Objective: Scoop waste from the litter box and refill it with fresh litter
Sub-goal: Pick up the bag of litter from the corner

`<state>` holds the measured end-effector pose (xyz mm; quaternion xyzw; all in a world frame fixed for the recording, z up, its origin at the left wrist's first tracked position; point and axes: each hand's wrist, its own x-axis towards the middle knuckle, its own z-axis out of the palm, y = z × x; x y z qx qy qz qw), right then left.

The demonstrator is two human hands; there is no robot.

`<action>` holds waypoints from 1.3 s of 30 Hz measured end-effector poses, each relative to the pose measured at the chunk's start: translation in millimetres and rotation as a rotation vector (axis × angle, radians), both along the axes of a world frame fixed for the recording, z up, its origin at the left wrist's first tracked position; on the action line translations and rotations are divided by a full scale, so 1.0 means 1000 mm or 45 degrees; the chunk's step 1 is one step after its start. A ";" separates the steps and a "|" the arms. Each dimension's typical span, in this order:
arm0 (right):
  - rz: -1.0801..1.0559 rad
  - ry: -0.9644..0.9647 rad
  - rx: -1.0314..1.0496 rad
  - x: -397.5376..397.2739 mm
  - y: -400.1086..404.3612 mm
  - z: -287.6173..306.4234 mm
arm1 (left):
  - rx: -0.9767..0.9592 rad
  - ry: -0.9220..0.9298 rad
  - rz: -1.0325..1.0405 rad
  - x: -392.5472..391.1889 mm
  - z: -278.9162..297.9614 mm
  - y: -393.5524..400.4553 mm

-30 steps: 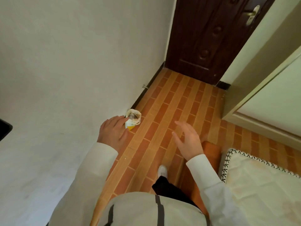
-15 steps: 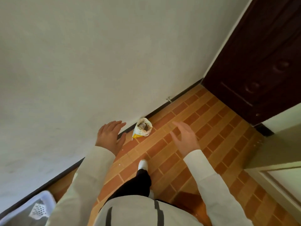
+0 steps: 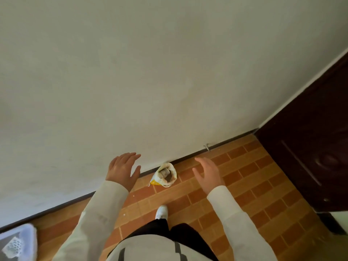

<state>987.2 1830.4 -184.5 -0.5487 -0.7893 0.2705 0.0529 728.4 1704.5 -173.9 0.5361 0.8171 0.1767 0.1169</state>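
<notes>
Your left hand point(image 3: 122, 171) and right hand point(image 3: 208, 173) hover spread and empty either side of the litter bag point(image 3: 165, 175).

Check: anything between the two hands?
Head view: the open bag stands on the floor against the wall, in the gap between left hand and right hand; neither touches it.

Orange brick-pattern floor point(image 3: 235, 185), dark brown door point(image 3: 310, 147), white-and-yellow bag point(image 3: 160, 180)

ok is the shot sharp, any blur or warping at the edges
Head view: the bag and both hands, left and right, are fairly sharp; the litter box at the lower left corner is soft; the baseboard bows from wide-angle distortion.
</notes>
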 end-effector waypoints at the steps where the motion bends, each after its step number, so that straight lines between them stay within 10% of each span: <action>1: 0.016 -0.001 0.005 -0.002 0.013 -0.001 | -0.026 0.004 0.017 0.000 0.000 0.008; 25: 0.514 -0.110 -0.070 0.015 0.204 -0.080 | -0.239 -0.101 0.499 0.089 -0.069 0.113; 39: 0.585 -0.164 -0.163 -0.038 0.254 -0.367 | -0.498 -0.183 0.558 0.049 -0.357 0.178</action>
